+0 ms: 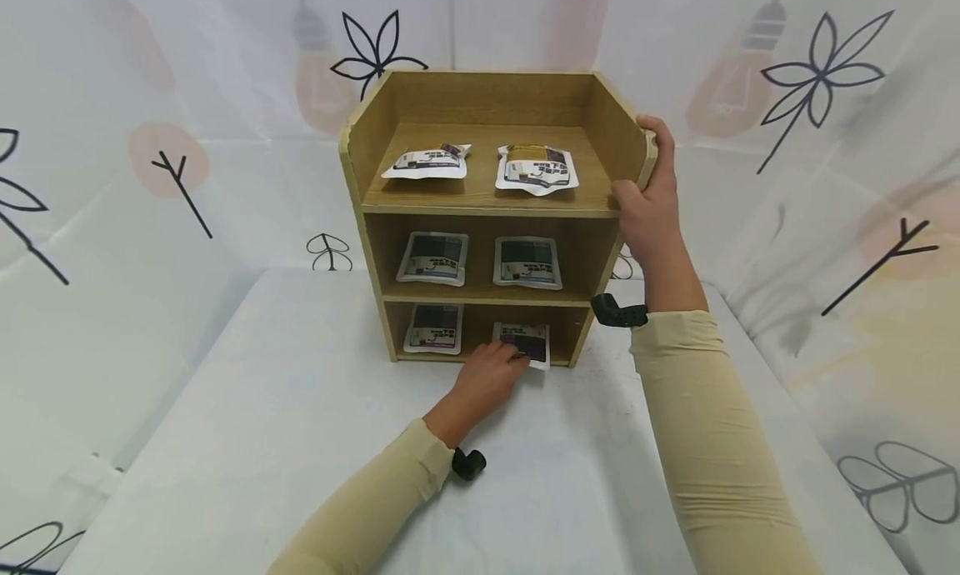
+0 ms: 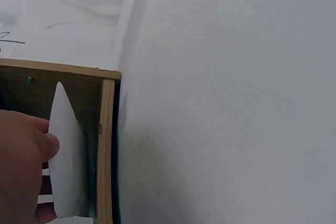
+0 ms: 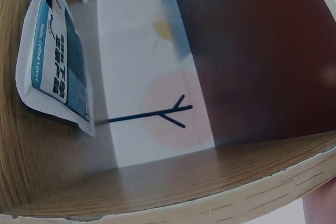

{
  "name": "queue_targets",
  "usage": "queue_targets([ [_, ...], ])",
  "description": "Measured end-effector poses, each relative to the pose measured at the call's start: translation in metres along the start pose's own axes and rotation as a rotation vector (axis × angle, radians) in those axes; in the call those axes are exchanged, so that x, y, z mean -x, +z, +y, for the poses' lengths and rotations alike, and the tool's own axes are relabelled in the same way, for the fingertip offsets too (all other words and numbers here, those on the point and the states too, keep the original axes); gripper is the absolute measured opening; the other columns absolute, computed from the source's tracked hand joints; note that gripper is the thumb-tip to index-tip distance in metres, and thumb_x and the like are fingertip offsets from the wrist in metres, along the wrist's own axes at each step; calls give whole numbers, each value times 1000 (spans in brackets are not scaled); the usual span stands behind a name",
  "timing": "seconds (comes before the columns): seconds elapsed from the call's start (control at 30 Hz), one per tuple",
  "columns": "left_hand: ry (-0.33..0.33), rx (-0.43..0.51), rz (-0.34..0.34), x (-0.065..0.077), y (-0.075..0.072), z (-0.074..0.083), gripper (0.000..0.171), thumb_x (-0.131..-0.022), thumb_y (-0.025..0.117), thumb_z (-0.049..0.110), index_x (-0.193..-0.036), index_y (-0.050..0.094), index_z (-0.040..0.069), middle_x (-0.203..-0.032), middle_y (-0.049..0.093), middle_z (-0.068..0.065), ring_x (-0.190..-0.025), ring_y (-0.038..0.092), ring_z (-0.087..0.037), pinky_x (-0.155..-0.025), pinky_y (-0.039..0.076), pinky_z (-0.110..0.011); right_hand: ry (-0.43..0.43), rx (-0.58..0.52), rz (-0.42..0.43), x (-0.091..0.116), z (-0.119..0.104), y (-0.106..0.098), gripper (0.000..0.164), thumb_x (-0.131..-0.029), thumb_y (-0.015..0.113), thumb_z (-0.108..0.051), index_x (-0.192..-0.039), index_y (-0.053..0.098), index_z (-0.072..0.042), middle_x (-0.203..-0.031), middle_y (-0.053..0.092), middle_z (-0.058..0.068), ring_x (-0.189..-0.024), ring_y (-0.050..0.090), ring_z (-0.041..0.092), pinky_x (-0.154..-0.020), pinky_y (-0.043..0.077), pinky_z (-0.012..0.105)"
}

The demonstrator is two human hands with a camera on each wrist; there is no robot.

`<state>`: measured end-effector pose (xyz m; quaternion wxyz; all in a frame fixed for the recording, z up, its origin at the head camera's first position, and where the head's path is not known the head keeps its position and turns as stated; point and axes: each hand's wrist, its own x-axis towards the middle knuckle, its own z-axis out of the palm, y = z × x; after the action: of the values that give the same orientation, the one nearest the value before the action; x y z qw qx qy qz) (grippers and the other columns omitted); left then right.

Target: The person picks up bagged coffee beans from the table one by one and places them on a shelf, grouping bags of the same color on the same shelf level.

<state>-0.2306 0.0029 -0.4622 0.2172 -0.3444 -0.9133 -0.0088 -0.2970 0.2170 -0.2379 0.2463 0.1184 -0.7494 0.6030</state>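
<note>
A small wooden shelf with three tiers stands at the back of the table. My left hand is at the bottom tier. It pinches a white coffee pouch with a purple label, thumb on one face and fingers behind, as the left wrist view shows with the pouch edge-on. Raised higher, my right hand grips the shelf's right side panel at the top tier. Left of the held pouch sits another purple-label pouch.
Two green-label pouches, left and right, lean in the middle tier. Two yellow-topped pouches, left and right, lie on the top tier. A white cloth covers the table; a patterned curtain hangs behind.
</note>
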Motion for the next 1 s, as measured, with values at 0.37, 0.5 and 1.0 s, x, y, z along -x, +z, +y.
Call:
queue_targets([
  [0.37,-17,-48,-80,-11,10,-3,28,-97,55,13,-116,71,25,-113,66,2,-105,60,-17,-84,55,-33,2,0,1,0,1,0,73,-83,37,2,-140,31,-44,-135,37,-4,-118,40,16,-92,35,32],
  [0.5,-28,-46,-99,-14,12,-4,28,-97,54,14,-117,70,26,-114,65,2,-107,60,-17,-84,55,-33,0,-2,0,0,2,0,74,-82,37,2,-140,31,-44,-136,37,-4,-118,40,17,-93,35,32],
  [1.0,-56,-57,-125,-22,17,-8,30,-96,54,12,-114,71,29,-114,65,2,-110,60,-18,-82,56,-30,8,13,3,0,2,0,73,-84,36,1,-140,30,-45,-139,36,-4,-120,39,16,-94,35,33],
])
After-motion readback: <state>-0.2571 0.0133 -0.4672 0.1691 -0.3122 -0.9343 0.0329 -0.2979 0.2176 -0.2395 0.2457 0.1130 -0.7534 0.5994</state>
